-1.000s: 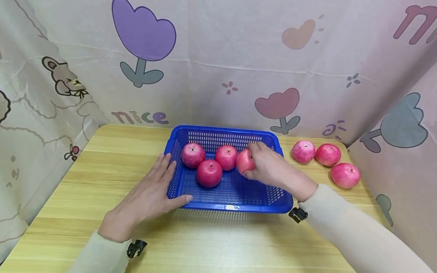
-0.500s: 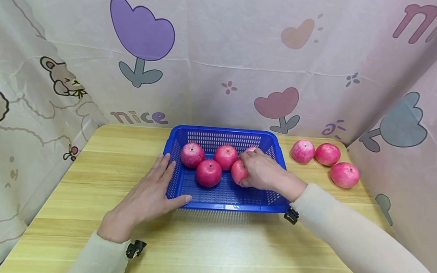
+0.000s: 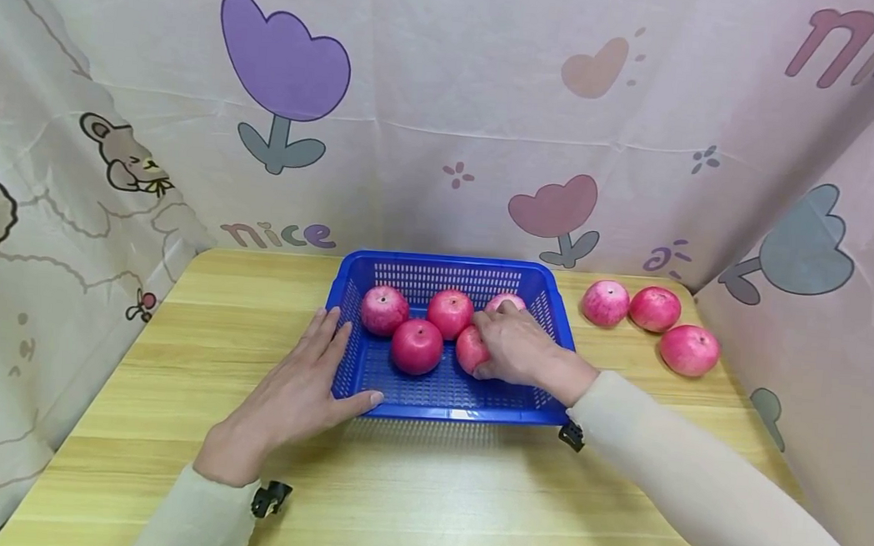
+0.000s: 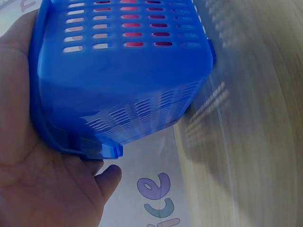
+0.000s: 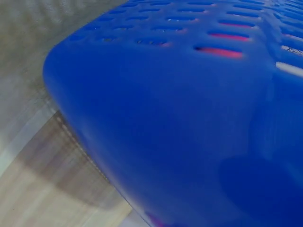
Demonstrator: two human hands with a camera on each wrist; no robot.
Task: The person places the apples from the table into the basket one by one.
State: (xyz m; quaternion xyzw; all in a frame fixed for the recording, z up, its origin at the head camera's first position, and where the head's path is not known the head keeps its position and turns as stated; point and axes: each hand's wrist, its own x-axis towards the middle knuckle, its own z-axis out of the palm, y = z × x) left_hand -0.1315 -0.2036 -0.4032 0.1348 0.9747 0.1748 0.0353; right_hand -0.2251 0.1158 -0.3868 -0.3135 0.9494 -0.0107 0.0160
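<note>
Inside a blue plastic basket (image 3: 458, 414), my right hand (image 3: 520, 352) grips a pinkish-red apple (image 3: 470, 350) from its right side. Part of that apple is hidden by the fingers. A paler apple (image 3: 506, 301) sits just behind this hand. To the left in the basket are a mottled apple (image 3: 385, 311), a red apple (image 3: 449, 314) and a darker red apple (image 3: 417, 347). My left hand (image 3: 290, 392) rests with straight fingers on the basket's left front corner. The left wrist view shows its palm against the blue rim (image 4: 42, 118). Only the basket's outside (image 5: 165, 113) fills the right wrist view.
On the wooden table (image 3: 423, 498), right of the basket, lie three more apples: a mottled apple (image 3: 605, 303), a red apple (image 3: 656, 309) and a pinkish apple (image 3: 690, 350). A printed cloth (image 3: 434, 81) hangs behind and along both sides.
Within the basket, my right hand has moved left and slightly toward me with the apple, and the paler apple behind has come into view. My left hand stays at the corner.
</note>
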